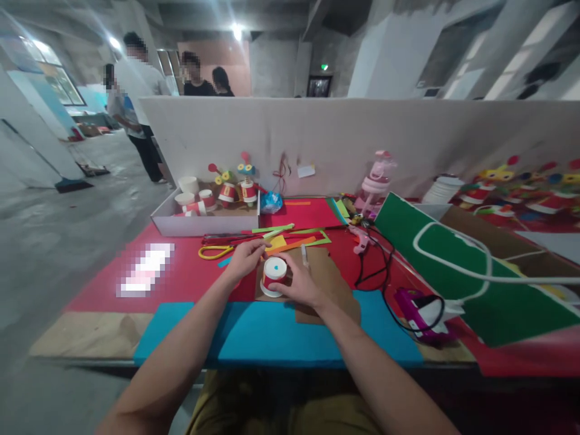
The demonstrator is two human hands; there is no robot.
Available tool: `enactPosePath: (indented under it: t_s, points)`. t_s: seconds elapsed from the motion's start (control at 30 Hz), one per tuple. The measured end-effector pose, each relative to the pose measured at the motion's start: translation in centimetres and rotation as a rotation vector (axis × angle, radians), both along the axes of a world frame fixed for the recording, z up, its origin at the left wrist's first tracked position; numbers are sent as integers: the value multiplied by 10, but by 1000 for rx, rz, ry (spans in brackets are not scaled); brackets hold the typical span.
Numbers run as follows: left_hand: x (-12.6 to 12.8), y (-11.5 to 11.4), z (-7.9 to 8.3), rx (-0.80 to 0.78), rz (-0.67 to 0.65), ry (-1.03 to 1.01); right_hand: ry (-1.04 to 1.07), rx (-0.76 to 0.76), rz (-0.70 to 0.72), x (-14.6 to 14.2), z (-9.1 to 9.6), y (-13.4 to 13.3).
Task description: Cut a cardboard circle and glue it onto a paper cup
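A paper cup (275,270) stands upside down on a piece of brown cardboard (328,278), with a red band round its side and a small blue spot on its white base. My right hand (299,281) is closed round the cup from the right, thumb low and fingers behind it. Just above the cup's left rim is my left hand (248,257), its fingertips pinched together; what lies between them, if anything, is too small to make out. A white pen-like cutter (304,256) lies behind my right hand. Yellow-handled scissors (215,251) rest left of my left hand.
A white box (206,225) at the back left holds cups and cup figures. Coloured paper strips (294,244) lie behind my hands. At right are a pink glue gun (360,240), looping black cable, a purple power strip (423,314) and a tilted green board (471,266).
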State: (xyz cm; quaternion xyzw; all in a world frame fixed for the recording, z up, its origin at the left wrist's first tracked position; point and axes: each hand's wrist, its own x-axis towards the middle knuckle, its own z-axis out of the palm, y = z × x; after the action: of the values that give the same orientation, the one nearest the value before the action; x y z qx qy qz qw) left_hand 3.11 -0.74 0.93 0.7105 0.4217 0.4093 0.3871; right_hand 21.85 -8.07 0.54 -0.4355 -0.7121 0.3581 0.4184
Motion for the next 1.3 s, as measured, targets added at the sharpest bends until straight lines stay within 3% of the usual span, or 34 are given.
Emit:
enactPosePath:
  t_s: [0.1, 0.17, 0.23, 0.33, 0.43, 0.5, 0.6, 0.73, 0.9, 1.0, 1.17, 1.3]
  points:
    - [1, -6, 2, 32, 45, 32, -25, 90, -15, -1, 3, 0]
    - [0, -8, 4, 46, 70, 78, 91, 116, -90, 6, 6, 2]
    - [-3, -7, 4, 95, 98, 202, 250, 144, -256, 18, 10, 7]
    - [-12, -4, 6, 134, 165, 374, 344, 217, -629, 41, 11, 16]
    - [-18, -4, 10, -89, 213, 268, 285, 245, -967, 61, 5, 27]
    - [-19, -7, 15, -331, 199, 90, 311, 203, -1055, 68, -4, 34]
    - [-19, -12, 23, -563, 152, -145, 434, 78, -1050, 69, -16, 42]
    - [-23, -12, 28, -655, 126, -340, 446, -32, -1015, 62, -24, 43]
    - [-25, -5, 23, -743, 134, -490, 416, -10, -1013, 60, -27, 43]
    - [-19, -5, 17, -768, 78, -494, 370, 13, -1001, 60, -28, 44]
    - [-2, -12, 6, -687, 83, -271, 376, -8, -959, 62, -14, 42]
    - [-6, -14, 15, -638, 62, -327, 202, 47, -998, 78, 5, 42]
